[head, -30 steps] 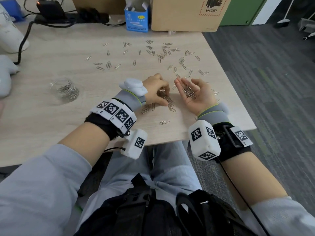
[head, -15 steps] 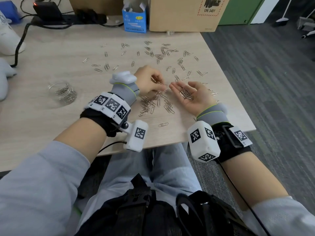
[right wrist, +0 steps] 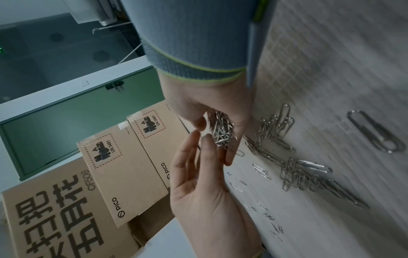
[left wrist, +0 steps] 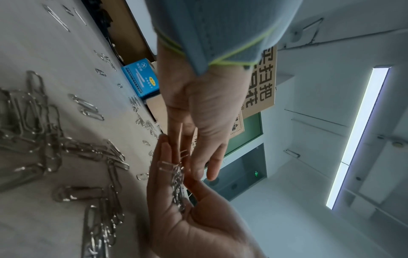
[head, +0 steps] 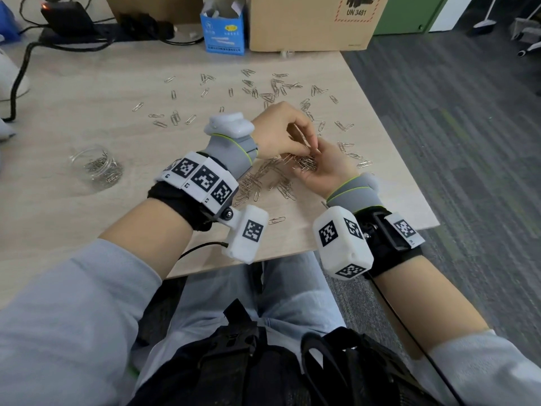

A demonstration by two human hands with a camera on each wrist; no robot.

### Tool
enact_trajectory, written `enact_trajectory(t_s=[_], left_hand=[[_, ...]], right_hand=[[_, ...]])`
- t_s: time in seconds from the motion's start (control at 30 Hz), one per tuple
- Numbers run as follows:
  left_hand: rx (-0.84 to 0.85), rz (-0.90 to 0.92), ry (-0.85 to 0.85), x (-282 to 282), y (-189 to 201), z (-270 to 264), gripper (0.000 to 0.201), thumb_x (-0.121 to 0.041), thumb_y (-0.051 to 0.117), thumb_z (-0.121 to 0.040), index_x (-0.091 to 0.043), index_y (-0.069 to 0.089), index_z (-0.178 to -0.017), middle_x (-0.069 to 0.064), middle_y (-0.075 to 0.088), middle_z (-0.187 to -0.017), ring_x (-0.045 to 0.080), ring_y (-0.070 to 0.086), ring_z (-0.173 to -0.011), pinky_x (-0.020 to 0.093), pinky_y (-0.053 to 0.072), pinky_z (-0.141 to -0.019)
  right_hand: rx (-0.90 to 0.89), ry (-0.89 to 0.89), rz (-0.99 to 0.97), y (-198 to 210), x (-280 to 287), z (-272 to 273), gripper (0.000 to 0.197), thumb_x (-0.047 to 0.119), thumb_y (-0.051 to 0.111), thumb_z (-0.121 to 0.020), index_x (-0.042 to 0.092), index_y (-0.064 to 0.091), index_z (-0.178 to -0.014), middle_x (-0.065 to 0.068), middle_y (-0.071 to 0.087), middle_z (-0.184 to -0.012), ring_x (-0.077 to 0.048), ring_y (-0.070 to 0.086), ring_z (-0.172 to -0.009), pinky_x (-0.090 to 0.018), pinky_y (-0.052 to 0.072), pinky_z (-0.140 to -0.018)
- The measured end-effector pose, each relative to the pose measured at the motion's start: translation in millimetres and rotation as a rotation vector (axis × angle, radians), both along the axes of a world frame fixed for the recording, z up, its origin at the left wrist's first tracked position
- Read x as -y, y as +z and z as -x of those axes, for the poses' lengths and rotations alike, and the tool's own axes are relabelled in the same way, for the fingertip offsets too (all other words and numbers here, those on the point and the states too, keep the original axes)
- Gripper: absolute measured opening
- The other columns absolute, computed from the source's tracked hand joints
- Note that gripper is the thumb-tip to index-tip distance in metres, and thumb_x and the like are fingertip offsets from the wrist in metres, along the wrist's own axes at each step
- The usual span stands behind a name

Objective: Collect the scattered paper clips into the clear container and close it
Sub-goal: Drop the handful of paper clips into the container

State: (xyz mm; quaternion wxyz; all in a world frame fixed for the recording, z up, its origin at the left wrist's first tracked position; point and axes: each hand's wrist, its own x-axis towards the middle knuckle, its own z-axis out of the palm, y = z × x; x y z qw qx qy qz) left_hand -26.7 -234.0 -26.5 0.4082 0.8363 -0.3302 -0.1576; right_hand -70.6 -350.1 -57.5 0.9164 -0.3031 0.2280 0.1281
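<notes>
My right hand (head: pixel 325 159) lies palm up near the table's right edge, cupped around a bunch of paper clips (head: pixel 306 164) (right wrist: pixel 220 129). My left hand (head: pixel 313 145) reaches over that palm and pinches a clip or two between thumb and fingers (left wrist: pixel 183 153). A gathered pile of clips (head: pixel 263 180) lies on the table just under the left wrist. Many more loose clips (head: pixel 272 89) are scattered farther back. The clear container (head: pixel 96 167) stands open at the left, with several clips inside. I see no lid.
At the table's back stand a small blue box (head: pixel 224 33) and a large cardboard box (head: pixel 310 22). Black cables and a charger (head: pixel 67 16) run along the back left. The table's right edge (head: pixel 404 171) is close to my right hand; carpet lies beyond.
My left hand has lifted off the pile on the table and moved right, over the right palm. The right hand has stayed palm up with its clips.
</notes>
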Motion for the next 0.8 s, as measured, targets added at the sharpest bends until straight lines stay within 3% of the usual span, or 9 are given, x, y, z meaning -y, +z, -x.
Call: enact_trajectory(t_s=[0.07,0.1,0.27,0.33,0.4,0.53,0.6,0.7,0.8], left_hand=[[-0.045,0.085,0.052,-1,2,0,0.021,0.006,0.064,-0.075,-0.013,0.068,-0.084,0.017,0.069,-0.082,0.019,0.069,-0.068,0.032,0.059,-0.06],[-0.041,0.123,0.108,-2,2,-1,0.023,0.009,0.06,-0.076,-0.011,0.068,-0.083,0.017,0.068,-0.082,0.017,0.069,-0.063,0.029,0.058,-0.055],[0.107,0.024,0.309,-13,-5,-9,0.029,0.006,0.051,-0.078,-0.012,0.07,-0.09,-0.008,0.063,-0.075,-0.012,0.054,-0.058,0.003,0.039,-0.059],[0.055,-0.126,0.264,-19,-11,-6,0.022,-0.013,0.066,-0.076,-0.024,0.066,-0.095,-0.005,0.062,-0.091,-0.006,0.054,-0.078,0.011,0.039,-0.072],[0.037,-0.299,0.153,-21,-19,0,0.043,-0.035,0.078,-0.066,-0.029,0.061,-0.105,-0.005,0.054,-0.103,0.008,0.047,-0.098,0.02,0.037,-0.084],[0.177,-0.487,0.097,-15,-31,11,0.063,-0.054,0.08,-0.056,-0.023,0.052,-0.103,-0.008,0.038,-0.101,0.01,0.03,-0.098,0.033,0.035,-0.085],[0.22,-0.492,0.093,-16,-34,13,0.067,-0.055,0.08,-0.053,-0.02,0.054,-0.103,-0.008,0.038,-0.1,0.013,0.031,-0.097,0.035,0.035,-0.083],[0.203,-0.455,0.082,-23,-39,10,0.048,-0.046,0.08,-0.06,-0.021,0.064,-0.098,-0.005,0.044,-0.098,0.016,0.038,-0.098,0.035,0.038,-0.087],[0.165,-0.379,0.051,-34,-38,8,0.027,-0.031,0.079,-0.068,-0.018,0.071,-0.09,0.0,0.054,-0.092,0.016,0.049,-0.09,0.036,0.043,-0.089]], right_hand=[[-0.025,-0.027,-0.056,-2,1,-1,0.029,0.011,0.033,-0.1,-0.002,0.057,-0.088,-0.016,0.069,-0.061,-0.028,0.069,-0.059,-0.031,0.058,-0.058],[-0.03,-0.041,-0.087,-4,2,-1,0.032,0.012,0.033,-0.1,-0.005,0.057,-0.087,-0.02,0.069,-0.063,-0.031,0.069,-0.058,-0.033,0.058,-0.061],[-0.024,-0.103,-0.144,-7,10,-1,0.034,0.009,0.032,-0.1,-0.012,0.055,-0.085,-0.028,0.067,-0.066,-0.039,0.061,-0.078,-0.038,0.056,-0.067],[-0.014,-0.101,-0.139,-7,12,1,0.033,0.009,0.032,-0.099,-0.011,0.055,-0.085,-0.029,0.067,-0.069,-0.039,0.066,-0.07,-0.038,0.056,-0.069],[-0.001,-0.082,-0.108,-7,12,3,0.032,0.009,0.033,-0.097,-0.01,0.056,-0.087,-0.029,0.068,-0.072,-0.038,0.069,-0.062,-0.037,0.056,-0.071],[0.011,-0.087,-0.043,-7,13,6,0.029,0.007,0.034,-0.095,-0.009,0.058,-0.091,-0.025,0.067,-0.08,-0.034,0.069,-0.066,-0.034,0.057,-0.072],[0.01,-0.093,-0.021,-8,13,8,0.029,0.008,0.034,-0.096,-0.009,0.057,-0.092,-0.025,0.068,-0.077,-0.034,0.069,-0.066,-0.034,0.058,-0.07],[0.005,-0.098,-0.037,-7,13,13,0.032,0.011,0.033,-0.098,-0.011,0.056,-0.094,-0.026,0.069,-0.074,-0.037,0.068,-0.071,-0.037,0.057,-0.073],[-0.001,-0.13,-0.093,-3,8,16,0.032,0.01,0.032,-0.099,-0.013,0.055,-0.094,-0.028,0.064,-0.085,-0.039,0.06,-0.089,-0.04,0.052,-0.091]])
